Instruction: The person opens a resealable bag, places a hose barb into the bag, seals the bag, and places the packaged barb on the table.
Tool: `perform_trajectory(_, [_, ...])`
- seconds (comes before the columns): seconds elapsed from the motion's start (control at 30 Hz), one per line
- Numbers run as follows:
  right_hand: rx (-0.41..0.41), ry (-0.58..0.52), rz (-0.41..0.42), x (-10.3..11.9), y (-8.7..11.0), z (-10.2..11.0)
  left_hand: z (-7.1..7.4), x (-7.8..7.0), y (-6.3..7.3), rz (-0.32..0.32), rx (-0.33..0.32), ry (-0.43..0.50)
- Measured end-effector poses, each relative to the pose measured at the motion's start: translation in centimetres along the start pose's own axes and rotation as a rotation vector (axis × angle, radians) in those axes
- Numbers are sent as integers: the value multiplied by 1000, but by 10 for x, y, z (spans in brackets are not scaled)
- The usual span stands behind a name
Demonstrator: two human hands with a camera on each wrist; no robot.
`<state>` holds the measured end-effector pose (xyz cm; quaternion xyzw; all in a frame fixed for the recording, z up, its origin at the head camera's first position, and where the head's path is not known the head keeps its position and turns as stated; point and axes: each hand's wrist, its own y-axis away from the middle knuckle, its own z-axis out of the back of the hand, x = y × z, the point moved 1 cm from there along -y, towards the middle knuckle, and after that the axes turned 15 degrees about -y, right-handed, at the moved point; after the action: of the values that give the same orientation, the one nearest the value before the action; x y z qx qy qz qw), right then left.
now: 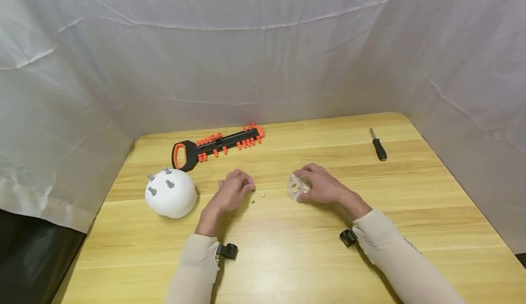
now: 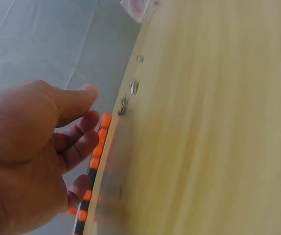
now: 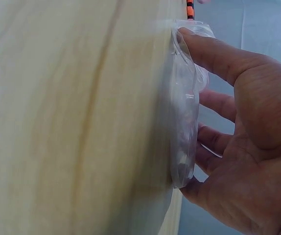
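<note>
2 sleeved arms observed. Left sleeve [image 1: 191,267], lower left of centre in the frame: beige, long, creased near the cuff. Right sleeve [image 1: 400,258], lower right: matching beige, 1 small greyish marking at its upper edge. Left wrist camera [image 1: 231,251]: black, compact, rounded, on a dark mount by the cuff. Right wrist camera [image 1: 348,238]: black, similar form. Left hand [image 1: 233,191] and right hand [image 1: 322,186]: bare.

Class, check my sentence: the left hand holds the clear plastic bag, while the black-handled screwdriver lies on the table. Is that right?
Not quite: the right hand, not the left hand, holds the clear plastic bag, as the head view shows. The black-handled screwdriver does lie on the table.
</note>
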<state>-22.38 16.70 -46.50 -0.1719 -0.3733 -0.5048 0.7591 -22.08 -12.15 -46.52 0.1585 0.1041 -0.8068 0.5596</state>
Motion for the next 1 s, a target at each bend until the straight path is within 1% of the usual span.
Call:
perform_trajectory(0.2, [2,-20,1,0,0,-2,-7,-18,-7,-59,-11,13])
perform_trajectory(0.37, [10,-19,2,2,1,-3,-15,-32,-14,-82,1,11])
perform_trajectory(0.6, [3,-5,14,1,2,-2,-23,-54,-25,-128,-7,12])
perform_trajectory(0.8, [0,8,7,0,2,-1,-26,-69,-32,-157,-14,-18])
perform_trajectory(1.0, [-5,9,8,2,2,1,-29,-81,-38,-171,-9,-52])
